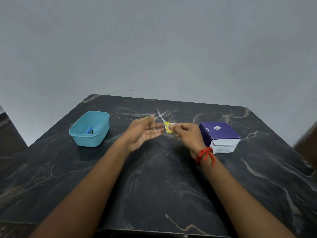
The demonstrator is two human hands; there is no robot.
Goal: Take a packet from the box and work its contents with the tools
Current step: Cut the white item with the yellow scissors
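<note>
Small scissors (161,117) with yellow handles lie wide open at the middle of the black marble table (154,177). My right hand (187,134) pinches a small white packet (172,124) right at the near yellow handle loop (168,127). My left hand (145,133) is beside it, palm turned toward the right hand and fingers straight. Its thumb tip is at the other yellow loop (146,118); I cannot tell whether it touches. The purple and white packet box (220,136) sits just right of my right hand.
A teal plastic tub (90,129) stands at the left and holds a blue-handled tool (89,130). A grey wall rises behind the table's far edge. A red thread is tied round my right wrist (205,155).
</note>
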